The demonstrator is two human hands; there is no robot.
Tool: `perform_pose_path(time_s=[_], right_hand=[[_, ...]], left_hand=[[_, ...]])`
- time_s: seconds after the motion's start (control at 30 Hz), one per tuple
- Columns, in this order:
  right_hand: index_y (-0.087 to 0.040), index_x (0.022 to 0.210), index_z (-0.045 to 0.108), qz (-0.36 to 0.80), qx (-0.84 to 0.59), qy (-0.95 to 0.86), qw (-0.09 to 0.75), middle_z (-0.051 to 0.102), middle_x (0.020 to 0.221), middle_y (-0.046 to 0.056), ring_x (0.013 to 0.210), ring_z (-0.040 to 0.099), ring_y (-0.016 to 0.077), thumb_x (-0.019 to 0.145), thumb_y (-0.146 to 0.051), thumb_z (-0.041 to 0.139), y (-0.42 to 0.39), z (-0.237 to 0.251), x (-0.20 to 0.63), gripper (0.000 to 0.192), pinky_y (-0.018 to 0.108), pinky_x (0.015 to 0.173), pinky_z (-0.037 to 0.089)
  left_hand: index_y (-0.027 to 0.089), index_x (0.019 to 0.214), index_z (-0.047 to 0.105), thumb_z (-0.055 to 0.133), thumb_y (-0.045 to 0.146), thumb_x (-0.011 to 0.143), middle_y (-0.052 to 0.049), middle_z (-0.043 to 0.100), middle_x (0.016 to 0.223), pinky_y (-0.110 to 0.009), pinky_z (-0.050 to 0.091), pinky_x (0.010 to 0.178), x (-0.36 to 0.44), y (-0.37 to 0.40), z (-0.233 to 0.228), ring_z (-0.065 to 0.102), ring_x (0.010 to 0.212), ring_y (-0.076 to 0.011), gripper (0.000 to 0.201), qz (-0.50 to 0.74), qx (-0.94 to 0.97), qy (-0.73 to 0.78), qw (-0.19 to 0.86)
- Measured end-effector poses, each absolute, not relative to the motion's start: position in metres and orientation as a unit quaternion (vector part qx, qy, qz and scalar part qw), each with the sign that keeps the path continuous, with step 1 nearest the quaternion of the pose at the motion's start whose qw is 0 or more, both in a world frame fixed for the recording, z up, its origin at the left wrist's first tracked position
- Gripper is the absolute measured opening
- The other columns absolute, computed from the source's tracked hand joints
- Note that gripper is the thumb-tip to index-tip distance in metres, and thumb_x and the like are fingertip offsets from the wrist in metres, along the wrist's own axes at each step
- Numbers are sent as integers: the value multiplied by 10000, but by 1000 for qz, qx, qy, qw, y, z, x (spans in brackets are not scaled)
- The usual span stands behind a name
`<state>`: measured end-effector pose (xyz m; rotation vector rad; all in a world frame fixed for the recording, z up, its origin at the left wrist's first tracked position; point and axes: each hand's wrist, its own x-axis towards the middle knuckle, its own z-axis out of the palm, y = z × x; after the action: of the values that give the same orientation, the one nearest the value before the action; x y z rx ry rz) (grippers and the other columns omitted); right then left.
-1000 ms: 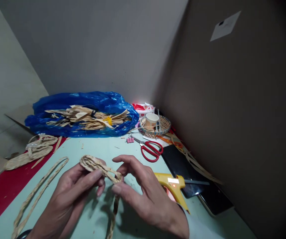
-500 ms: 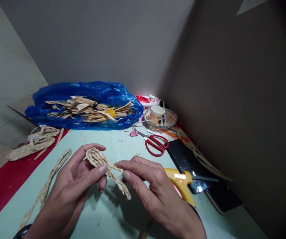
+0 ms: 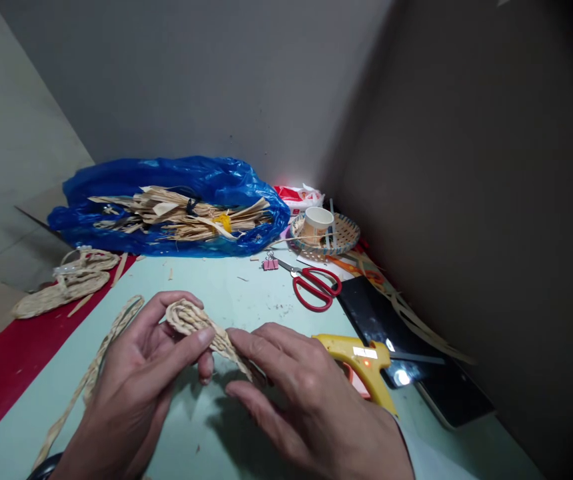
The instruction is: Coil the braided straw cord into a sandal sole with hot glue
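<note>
the single camera sat up on the person's head, over there at the near side of the table (image 3: 211,277), and looked forward and down. the left hand (image 3: 149,377) and right hand (image 3: 301,393) were close to it, large in the lower middle. past them it faced a blue bag (image 3: 206,183), farther off, and the corner where the back wall (image 3: 206,80) met a darker side wall (image 3: 486,167).

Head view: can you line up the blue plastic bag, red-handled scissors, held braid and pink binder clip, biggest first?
1. Blue plastic bag
2. Red-handled scissors and held braid: unsure, the braid is nearer and partly hidden
3. Pink binder clip
</note>
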<state>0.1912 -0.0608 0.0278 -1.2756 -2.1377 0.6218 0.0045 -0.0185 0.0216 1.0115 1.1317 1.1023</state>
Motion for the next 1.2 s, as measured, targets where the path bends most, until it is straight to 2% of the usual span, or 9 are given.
perform_pose_path(time_s=[0.17,0.3,0.4,0.5,0.53,0.7,0.87,1.03,1.2], right_hand=[[-196,1234,652,239,-476,-797,285,664,957,50,821,633,203,1017,-184,528,-59,24,191,251,316,696,490],[-212,1186,688,270,-489,-779,285,676,947,40,846,641,197,1015,-187,547,-54,25,194,223,304,750,479],[-179,1138,714,285,-470,-781,295,691,905,35,815,644,174,997,-152,568,-49,29,199,204,277,732,457],[-166,1053,727,292,-454,-796,272,715,890,31,791,650,161,999,-147,576,-45,32,204,162,263,710,442],[-173,1047,722,292,-451,-801,263,730,914,33,812,662,165,1011,-159,567,-45,32,204,159,264,724,444],[-192,1159,672,240,-447,-828,236,758,961,46,840,702,210,1074,-232,470,-46,27,203,223,309,733,440],[-137,1342,578,198,-462,-823,266,752,982,93,856,713,253,1078,-258,486,-45,20,206,304,334,710,465],[-133,1185,702,206,-452,-774,393,757,948,88,823,711,208,1071,-238,522,-42,17,206,238,286,731,509],[-107,1184,730,183,-457,-753,437,763,910,102,793,719,218,1038,-188,560,-43,17,201,239,289,712,527]], left_hand=[[321,1020,636,869,373,744,64,659,622,-169,519,625,3,-17,20,609,624,-127,365,449,438,490,606],[314,1058,648,800,420,807,30,709,654,-201,538,665,-2,-13,20,642,664,-157,311,391,451,476,646],[302,1067,701,706,502,858,-14,755,821,-248,571,693,-8,-7,22,659,743,-197,290,368,478,470,644],[298,984,763,733,527,822,-22,759,989,-236,580,662,-15,0,27,673,784,-201,282,357,544,491,579],[297,951,773,746,529,811,-21,762,963,-230,574,645,-17,2,28,679,755,-195,273,336,575,495,558],[318,871,811,736,563,806,-3,706,543,-240,520,560,-19,7,27,663,558,-202,264,234,676,494,495],[363,789,834,756,556,765,12,739,570,-226,511,635,-15,1,29,672,638,-205,210,313,646,562,412],[345,780,833,781,525,755,5,746,601,-267,503,722,-13,-6,28,667,743,-240,190,391,585,594,390],[351,798,838,803,577,714,7,740,601,-264,500,703,-8,-12,26,658,743,-236,244,430,560,590,392]])
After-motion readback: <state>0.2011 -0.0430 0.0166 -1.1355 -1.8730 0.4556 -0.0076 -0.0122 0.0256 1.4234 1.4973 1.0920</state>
